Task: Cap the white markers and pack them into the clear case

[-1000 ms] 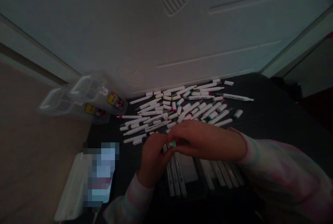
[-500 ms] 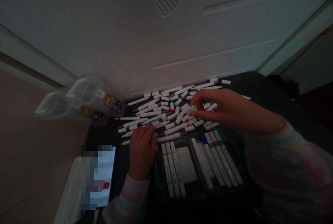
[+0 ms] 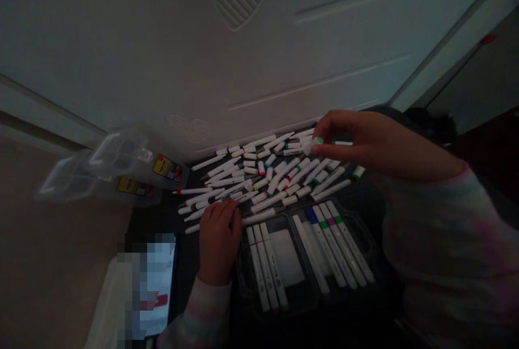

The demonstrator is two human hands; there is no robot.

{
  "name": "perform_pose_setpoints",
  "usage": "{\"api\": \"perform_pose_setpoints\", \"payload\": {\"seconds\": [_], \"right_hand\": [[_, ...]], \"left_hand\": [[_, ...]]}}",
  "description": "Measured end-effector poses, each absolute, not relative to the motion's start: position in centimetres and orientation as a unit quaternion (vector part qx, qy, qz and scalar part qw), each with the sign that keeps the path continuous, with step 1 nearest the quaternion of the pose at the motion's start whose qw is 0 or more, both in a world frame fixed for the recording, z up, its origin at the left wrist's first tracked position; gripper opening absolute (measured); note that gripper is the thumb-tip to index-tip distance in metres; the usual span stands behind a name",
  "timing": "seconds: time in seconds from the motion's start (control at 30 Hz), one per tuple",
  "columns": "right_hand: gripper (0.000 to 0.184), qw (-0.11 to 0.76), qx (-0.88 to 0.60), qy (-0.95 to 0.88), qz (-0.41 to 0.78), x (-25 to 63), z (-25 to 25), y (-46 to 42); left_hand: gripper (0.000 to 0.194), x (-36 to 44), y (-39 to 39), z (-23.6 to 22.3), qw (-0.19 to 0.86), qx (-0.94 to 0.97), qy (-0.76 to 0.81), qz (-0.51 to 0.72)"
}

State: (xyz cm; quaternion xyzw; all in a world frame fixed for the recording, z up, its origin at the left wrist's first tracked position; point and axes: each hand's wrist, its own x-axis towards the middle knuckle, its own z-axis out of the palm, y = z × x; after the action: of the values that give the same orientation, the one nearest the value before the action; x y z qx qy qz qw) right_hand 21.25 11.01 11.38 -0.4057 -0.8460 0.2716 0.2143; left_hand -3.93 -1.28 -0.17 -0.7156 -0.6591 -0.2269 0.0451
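My right hand (image 3: pixel 348 132) is raised above the far right of the pile, pinching a white marker cap (image 3: pixel 317 142) with a green end. Under it spread loose white markers (image 3: pixel 284 176) and caps with coloured ends. At the pile's near left edge rests my left hand (image 3: pixel 219 238), palm down with fingers lying over the ends of some markers; it grips nothing that I can see. Between the hands lies an opened clear case (image 3: pixel 314 284). Its left half holds three capped markers (image 3: pixel 265 268); several more markers (image 3: pixel 336 246) lie in the right half.
Two clear plastic cases (image 3: pixel 133 170) with yellow labels stand at the left. A lit phone (image 3: pixel 162 278), partly pixelated, lies beside my left forearm. Behind the dark tabletop rises a white panel (image 3: pixel 162 40) with heart-shaped relief.
My right hand has moved up and away to the right with the cap, uncovering markers beneath it. My left hand stays in place beside the pile. The view has shifted slightly.
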Motion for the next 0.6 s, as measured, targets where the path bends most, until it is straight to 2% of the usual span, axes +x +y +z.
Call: {"api": "perform_pose_setpoints", "payload": {"seconds": [0.3, 0.6], "right_hand": [[0.026, 0.240, -0.432, -0.825, 0.274, 22.34, 11.13, 11.71], [0.026, 0.196, -0.436, -0.838, 0.263, 22.21, 11.25, 11.76]], "left_hand": [[0.018, -4.10, -1.43, -0.27, 0.041, -0.719, -0.655, -0.229], [0.017, -4.05, -1.45, -0.10, 0.034, -0.719, -0.659, -0.220]]}}
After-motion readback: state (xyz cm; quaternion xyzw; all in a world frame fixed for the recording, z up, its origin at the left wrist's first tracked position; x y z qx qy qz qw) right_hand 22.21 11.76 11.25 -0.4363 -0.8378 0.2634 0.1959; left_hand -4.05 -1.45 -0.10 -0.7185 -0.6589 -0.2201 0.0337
